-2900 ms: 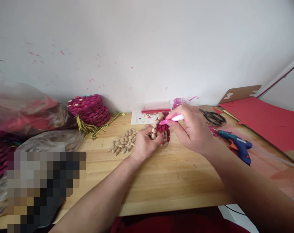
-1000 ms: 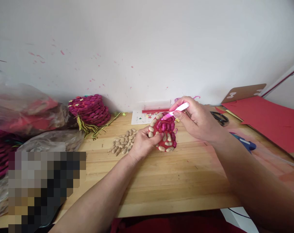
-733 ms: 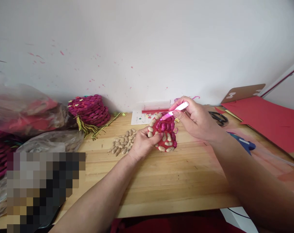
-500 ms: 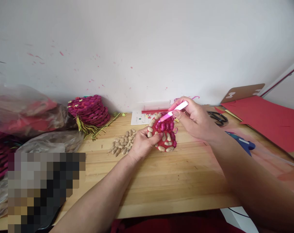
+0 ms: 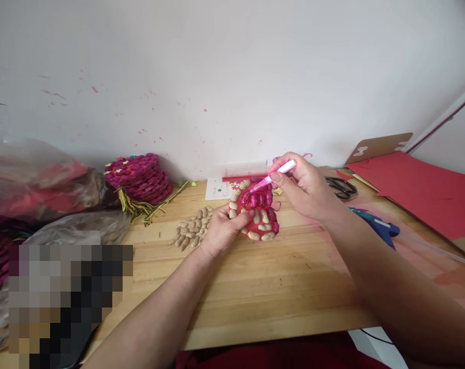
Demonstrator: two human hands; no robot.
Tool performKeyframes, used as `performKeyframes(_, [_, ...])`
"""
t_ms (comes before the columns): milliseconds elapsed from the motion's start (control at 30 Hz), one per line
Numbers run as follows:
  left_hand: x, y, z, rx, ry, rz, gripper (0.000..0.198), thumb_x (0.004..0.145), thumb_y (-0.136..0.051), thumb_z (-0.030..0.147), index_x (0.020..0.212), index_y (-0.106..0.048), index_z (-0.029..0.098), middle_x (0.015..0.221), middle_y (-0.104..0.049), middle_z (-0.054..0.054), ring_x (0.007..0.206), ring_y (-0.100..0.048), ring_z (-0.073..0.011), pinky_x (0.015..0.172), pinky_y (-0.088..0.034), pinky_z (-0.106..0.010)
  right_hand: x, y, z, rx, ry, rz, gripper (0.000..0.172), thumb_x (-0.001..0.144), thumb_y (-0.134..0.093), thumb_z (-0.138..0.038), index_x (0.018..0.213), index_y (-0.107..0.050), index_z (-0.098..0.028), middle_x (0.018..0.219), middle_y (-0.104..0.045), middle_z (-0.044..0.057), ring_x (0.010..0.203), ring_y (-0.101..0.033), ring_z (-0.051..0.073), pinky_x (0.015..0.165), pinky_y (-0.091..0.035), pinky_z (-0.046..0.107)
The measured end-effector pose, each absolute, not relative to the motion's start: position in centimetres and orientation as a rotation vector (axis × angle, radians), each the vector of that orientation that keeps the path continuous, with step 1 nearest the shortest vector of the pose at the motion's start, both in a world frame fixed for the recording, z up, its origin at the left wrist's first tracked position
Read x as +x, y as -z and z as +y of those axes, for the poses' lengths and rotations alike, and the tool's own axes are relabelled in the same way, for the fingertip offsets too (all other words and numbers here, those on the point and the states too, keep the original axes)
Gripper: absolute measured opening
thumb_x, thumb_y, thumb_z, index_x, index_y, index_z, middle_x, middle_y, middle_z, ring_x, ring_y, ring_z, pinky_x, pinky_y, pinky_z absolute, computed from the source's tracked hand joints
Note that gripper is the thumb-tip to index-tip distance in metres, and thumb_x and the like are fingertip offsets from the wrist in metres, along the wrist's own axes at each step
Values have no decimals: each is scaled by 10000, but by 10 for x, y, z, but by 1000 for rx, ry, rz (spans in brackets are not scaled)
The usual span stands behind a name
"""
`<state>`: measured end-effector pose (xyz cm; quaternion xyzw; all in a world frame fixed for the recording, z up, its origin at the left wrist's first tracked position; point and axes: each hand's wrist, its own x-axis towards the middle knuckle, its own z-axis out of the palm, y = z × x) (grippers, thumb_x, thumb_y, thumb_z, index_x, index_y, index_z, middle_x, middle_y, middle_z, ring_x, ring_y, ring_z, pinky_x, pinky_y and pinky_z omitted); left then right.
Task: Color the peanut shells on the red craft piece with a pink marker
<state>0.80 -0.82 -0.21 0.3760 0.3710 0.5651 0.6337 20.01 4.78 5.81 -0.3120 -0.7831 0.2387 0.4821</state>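
My left hand [image 5: 227, 225] grips a red peanut-covered craft piece [image 5: 245, 206] by its left side, thumb on its face. Peanuts in shell are fixed on it; those at the upper right are painted shiny magenta, while those at the left and bottom stay tan. In my right hand [image 5: 303, 187] is a white marker pen [image 5: 285, 168], pinched between thumb and fingers. Its pink tip touches or nearly touches a peanut near the upper middle of the piece. A pile of loose peanuts [image 5: 194, 225] lies on the table left of the piece.
A stack of magenta peanut pieces [image 5: 144, 177] with yellow-green strings stands at the back left. Plastic bags [image 5: 36, 169] fill the left side. On the right are black-handled scissors [image 5: 342, 188], a blue tool [image 5: 378, 228] and red sheets [image 5: 409, 189]. A sticker sheet [image 5: 217, 189] lies behind the piece.
The marker's tip has shifted slightly over the upper peanuts, and the craft piece is tilted a little differently. Both hands keep their hold. The whole view has shifted slightly.
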Motion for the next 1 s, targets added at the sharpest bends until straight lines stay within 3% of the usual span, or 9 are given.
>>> performKeyframes(400, [7, 11, -4, 807, -1311, 793, 295, 616, -979, 331, 794, -794, 186, 800, -813, -78, 666, -737, -223, 709, -613, -361, 196, -60, 41, -830, -513, -1904, 222, 1028, -589, -455, 967, -572, -242, 806, -617, -5, 675, -548, 144, 624, -402, 307])
performKeyframes(600, [8, 8, -6, 829, -1304, 792, 318, 592, -990, 329, 773, -787, 163, 749, -799, -55, 613, -715, -180, 656, -606, -314, 193, -58, 41, -761, -567, -1858, 208, 1023, -605, -451, 982, -579, -249, 813, -621, -5, 707, -576, 153, 656, -430, 313])
performKeyframes(1000, [7, 12, -5, 834, -1324, 808, 304, 603, -986, 335, 758, -776, 178, 757, -798, -49, 601, -701, -172, 640, -595, -306, 196, -56, 45, -759, -586, -1840, 235, 1018, -612, -479, 980, -580, -249, 837, -627, 1, 748, -591, 159, 662, -436, 306])
